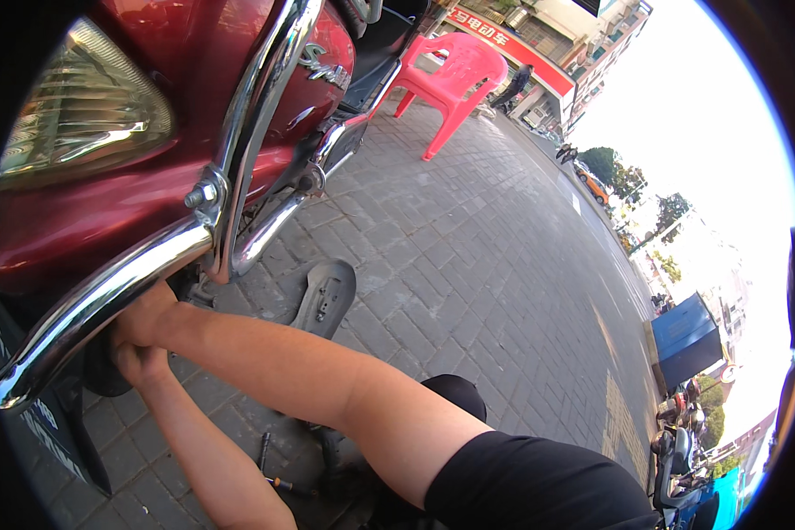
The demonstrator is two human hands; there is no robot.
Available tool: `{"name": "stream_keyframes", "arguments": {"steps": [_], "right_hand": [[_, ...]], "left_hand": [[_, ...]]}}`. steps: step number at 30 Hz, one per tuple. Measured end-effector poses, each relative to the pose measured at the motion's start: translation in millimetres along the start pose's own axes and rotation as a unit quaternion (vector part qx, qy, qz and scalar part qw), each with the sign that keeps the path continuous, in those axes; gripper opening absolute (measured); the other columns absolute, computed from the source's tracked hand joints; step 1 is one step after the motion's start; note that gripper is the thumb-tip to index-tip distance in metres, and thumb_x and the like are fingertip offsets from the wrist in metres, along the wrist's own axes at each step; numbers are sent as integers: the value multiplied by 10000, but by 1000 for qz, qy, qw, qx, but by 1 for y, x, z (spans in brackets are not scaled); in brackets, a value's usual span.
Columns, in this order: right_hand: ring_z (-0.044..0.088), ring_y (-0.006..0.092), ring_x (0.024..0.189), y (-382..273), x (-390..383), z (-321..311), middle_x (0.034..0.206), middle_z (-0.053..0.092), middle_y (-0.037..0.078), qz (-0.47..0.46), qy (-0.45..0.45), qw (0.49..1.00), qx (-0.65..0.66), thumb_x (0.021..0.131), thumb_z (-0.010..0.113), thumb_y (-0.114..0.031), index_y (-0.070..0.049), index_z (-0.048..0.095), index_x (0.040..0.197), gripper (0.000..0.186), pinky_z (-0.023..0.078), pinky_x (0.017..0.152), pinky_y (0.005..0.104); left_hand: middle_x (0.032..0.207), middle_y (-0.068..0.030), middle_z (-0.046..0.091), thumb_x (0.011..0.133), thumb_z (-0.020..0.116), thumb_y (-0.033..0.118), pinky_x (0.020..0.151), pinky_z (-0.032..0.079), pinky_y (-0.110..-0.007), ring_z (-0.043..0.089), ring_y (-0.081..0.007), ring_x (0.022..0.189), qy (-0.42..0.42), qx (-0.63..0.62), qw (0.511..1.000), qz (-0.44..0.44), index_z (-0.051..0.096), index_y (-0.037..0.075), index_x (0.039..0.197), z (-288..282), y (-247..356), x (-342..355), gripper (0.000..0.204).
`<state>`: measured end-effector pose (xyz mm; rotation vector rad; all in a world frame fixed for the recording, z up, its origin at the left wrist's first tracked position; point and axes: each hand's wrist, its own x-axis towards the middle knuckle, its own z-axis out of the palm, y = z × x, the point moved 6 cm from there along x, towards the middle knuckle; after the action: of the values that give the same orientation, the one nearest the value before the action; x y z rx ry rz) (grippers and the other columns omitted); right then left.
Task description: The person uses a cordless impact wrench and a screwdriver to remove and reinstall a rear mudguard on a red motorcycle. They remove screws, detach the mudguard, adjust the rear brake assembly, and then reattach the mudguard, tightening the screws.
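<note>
One tilted fisheye view looks down from the head, above and behind the right hand (pixel 150 316); red bodywork (pixel 79 234) stands close above that hand, paving (pixel 468 265) stretching far rightward.

Bright daylight bleaches the sky (pixel 724 132) at two o'clock; glare streaks the chrome bar (pixel 119 284) at nine; fisheye distortion curves outer edges.
</note>
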<state>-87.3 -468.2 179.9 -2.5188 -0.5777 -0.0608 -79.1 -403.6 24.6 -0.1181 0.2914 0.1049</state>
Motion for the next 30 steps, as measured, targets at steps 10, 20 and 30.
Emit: {"name": "stream_keyframes", "arguments": {"steps": [10, 20, 30], "right_hand": [[581, 302, 1147, 0, 6, 6, 1183, 662, 113, 25, -53, 998, 11, 747, 690, -296, -139, 695, 1128, 412, 445, 972, 395], [542, 338, 1208, 1, 0, -18, 1253, 613, 176, -25, -24, 999, 41, 808, 637, -203, -72, 666, 1170, 386, 409, 1024, 405], [548, 345, 1201, 1, -2, -17, 1258, 606, 187, -41, -22, 999, 20, 831, 599, -181, -66, 650, 1188, 379, 403, 1031, 413]], "left_hand": [[1306, -151, 575, 991, 485, 119, 1058, 404, -356, 552, -219, 1215, 9, 29, 999, -22, 580, -18, 1221, 9, -1, -11, 284], [1232, -166, 627, 971, 513, 95, 1047, 431, -355, 590, -226, 1162, -60, 21, 997, -52, 598, -36, 1201, 15, -4, -9, 278], [1286, -169, 603, 973, 540, 112, 1058, 426, -355, 588, -226, 1180, 14, 50, 999, 12, 588, -39, 1230, 27, -11, -22, 302]]}}
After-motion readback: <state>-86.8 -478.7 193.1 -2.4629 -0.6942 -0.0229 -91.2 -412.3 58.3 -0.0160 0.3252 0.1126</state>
